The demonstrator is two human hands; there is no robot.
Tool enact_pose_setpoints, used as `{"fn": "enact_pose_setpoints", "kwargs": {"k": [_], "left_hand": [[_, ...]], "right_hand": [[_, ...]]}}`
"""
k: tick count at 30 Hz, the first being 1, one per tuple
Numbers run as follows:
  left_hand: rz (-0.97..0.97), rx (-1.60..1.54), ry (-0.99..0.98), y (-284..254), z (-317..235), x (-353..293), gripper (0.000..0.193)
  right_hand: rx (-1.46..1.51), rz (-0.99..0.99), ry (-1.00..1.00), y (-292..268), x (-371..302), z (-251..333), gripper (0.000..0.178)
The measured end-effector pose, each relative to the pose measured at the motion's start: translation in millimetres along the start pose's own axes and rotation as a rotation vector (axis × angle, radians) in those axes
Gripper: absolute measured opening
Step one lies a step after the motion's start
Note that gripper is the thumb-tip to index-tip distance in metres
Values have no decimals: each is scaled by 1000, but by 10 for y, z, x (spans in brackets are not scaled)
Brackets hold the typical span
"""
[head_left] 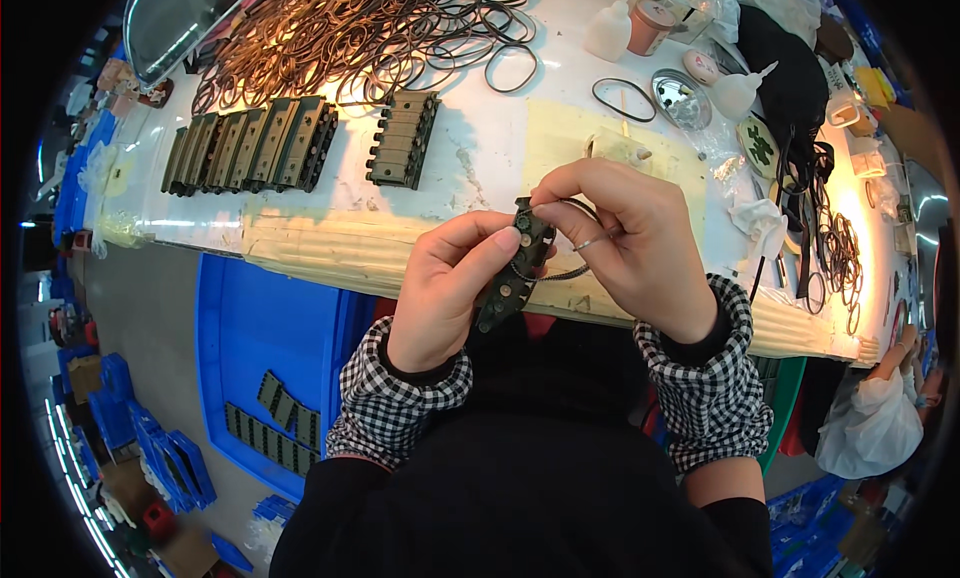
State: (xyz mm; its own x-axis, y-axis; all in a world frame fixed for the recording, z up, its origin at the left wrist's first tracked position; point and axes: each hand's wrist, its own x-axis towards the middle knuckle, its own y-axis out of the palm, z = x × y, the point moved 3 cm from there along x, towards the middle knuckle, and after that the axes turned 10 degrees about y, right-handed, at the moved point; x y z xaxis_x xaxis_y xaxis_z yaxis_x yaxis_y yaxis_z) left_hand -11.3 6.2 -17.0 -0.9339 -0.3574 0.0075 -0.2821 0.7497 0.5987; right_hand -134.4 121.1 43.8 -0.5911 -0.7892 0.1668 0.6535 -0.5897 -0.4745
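Apparently a dark band (572, 275) is being fitted; the strip (506, 290) is pinched by left hand (440, 286) and right hand (638, 236); careful seating is needed.

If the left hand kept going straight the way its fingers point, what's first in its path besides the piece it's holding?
Past the dark green studded piece in its grip, the left hand would probably meet the right hand's pinching fingertips; depth is unclear.

a white squeeze bottle (608, 32) stands beside a pinkish-brown cup (652, 28); a round metal dish (681, 99) lies near another white bottle (737, 96). blue crates (180, 465) sit on the grey floor (165, 298).
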Motion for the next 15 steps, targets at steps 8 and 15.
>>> {"fn": "enact_pose_setpoints", "kwargs": {"k": [8, 15], "left_hand": [[-66, 209, 69, 23, -17, -16, 19], [-77, 211, 48, -21, 45, -34, 18]], "right_hand": [[-74, -4, -157, 58, -11, -58, 8], [-133, -6, -181, 150, -64, -127, 7]]}}
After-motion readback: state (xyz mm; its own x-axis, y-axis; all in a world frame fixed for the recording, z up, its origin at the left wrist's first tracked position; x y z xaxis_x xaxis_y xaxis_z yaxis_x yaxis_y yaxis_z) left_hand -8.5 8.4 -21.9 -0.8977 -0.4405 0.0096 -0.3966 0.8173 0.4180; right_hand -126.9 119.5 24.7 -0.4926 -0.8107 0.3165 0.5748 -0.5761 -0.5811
